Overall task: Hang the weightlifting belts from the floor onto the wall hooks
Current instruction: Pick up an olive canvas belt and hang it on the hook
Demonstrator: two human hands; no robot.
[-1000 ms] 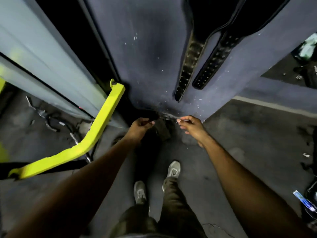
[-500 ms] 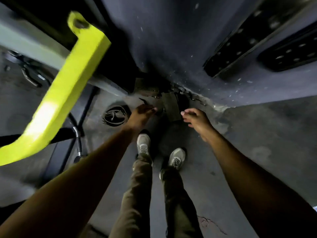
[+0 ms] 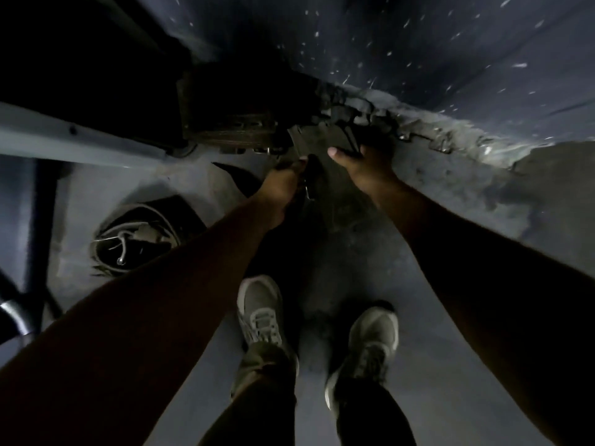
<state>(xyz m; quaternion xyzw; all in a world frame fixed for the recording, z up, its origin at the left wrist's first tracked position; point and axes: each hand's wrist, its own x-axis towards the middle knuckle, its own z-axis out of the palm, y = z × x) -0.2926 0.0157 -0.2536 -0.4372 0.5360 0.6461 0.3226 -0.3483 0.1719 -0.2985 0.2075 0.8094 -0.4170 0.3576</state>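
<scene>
A dark weightlifting belt (image 3: 317,140) lies on the floor at the foot of the wall. Both hands are down on it. My left hand (image 3: 283,180) is closed around its near end, where a metal buckle prong shows. My right hand (image 3: 360,164) grips the belt's right edge, thumb over the top. A second belt (image 3: 135,235) lies coiled on the floor to the left, untouched. The wall hooks and the hung belts are out of view.
The blue-grey wall (image 3: 418,53) has a crumbled base (image 3: 418,123). A pale metal frame rail (image 3: 80,140) runs along the left, with dark machine parts (image 3: 19,313) below it. My two shoes (image 3: 260,313) stand on the grey floor just behind the belt.
I have bent lower, so the floor fills the view and the hung belts and yellow bar have left it. Both hands have reached down and closed on the belt at the wall's foot.
</scene>
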